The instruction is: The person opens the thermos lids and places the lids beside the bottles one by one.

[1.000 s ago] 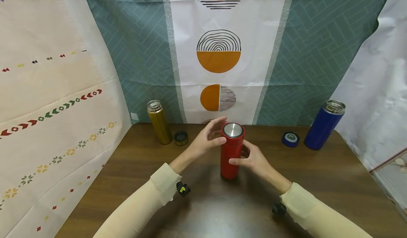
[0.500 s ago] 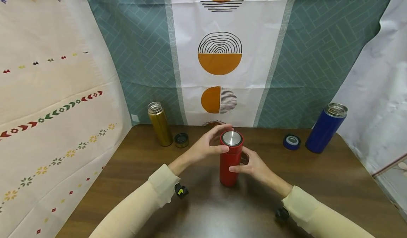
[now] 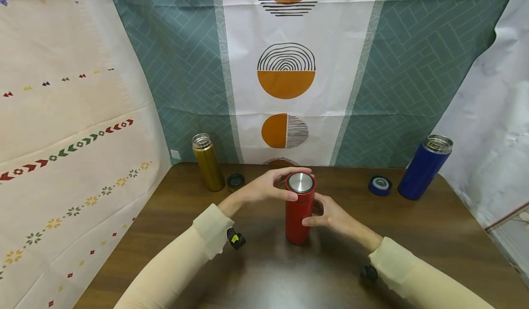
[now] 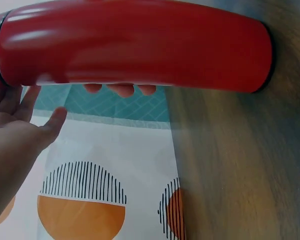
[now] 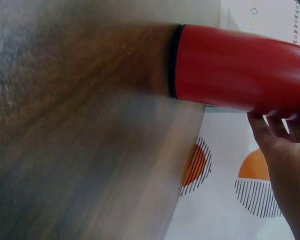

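Observation:
A red thermos (image 3: 298,219) with a steel-topped lid (image 3: 301,183) stands upright on the brown wooden table (image 3: 256,263), in the middle of the head view. My left hand (image 3: 268,187) holds it at the lid, thumb in front and fingers reaching round the back. Lower down, my right hand (image 3: 332,215) grips the body from the right, its thumb on the front. The left wrist view shows the red body (image 4: 140,45) lengthwise, with right fingertips (image 4: 122,90) behind it. In the right wrist view, several right fingers (image 5: 262,131) touch the thermos (image 5: 235,70); the left hand is mostly hidden.
A lidless gold thermos (image 3: 210,169) stands back left, its gold-and-black lid (image 3: 235,181) beside it. Back right is a lidless blue thermos (image 3: 423,169) with a blue lid (image 3: 379,185) to its left. A patterned cloth (image 3: 285,130) hangs behind the table.
The red thermos has moved slightly nearer to me, both hands along with it. My left fingers now reach farther round the back of the lid. The view has tilted a little.

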A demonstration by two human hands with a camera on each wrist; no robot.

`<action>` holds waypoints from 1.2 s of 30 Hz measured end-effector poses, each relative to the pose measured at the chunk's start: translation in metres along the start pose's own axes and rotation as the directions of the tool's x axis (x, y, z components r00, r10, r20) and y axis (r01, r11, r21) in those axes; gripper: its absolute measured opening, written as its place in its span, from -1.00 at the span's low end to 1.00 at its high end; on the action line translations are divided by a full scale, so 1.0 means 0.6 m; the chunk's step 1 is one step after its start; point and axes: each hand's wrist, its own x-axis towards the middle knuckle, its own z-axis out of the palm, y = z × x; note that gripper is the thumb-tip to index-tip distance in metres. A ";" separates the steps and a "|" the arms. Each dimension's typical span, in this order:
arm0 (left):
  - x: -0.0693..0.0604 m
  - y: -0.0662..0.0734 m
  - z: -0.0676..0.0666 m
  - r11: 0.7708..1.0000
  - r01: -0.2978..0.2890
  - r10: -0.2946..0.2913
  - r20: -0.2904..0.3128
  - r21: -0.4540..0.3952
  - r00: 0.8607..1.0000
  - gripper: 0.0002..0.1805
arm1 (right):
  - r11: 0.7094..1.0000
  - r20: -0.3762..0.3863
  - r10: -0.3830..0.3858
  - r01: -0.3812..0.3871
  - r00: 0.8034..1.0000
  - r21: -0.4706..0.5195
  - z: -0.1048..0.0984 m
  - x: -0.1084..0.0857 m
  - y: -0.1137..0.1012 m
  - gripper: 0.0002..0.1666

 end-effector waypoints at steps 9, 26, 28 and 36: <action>-0.005 -0.008 0.006 0.999 -0.015 0.019 -0.085 0.044 0.996 -0.31 | 0.999 -0.018 -0.027 0.026 0.999 -0.047 0.006 -0.001 0.004 -0.27; -0.018 -0.010 0.042 0.992 -0.010 0.052 -0.328 0.127 0.943 -0.35 | 0.985 -0.060 -0.109 0.100 0.992 -0.142 0.016 -0.005 0.008 -0.32; -0.021 -0.007 0.052 0.989 0.024 0.038 -0.398 0.149 0.917 -0.34 | 0.985 -0.063 -0.108 0.098 0.992 -0.139 0.016 -0.004 0.009 -0.30; -0.023 -0.008 0.071 0.987 0.022 0.057 -0.479 0.159 0.876 -0.32 | 0.993 -0.038 -0.090 0.087 0.995 -0.084 0.011 -0.001 0.012 -0.32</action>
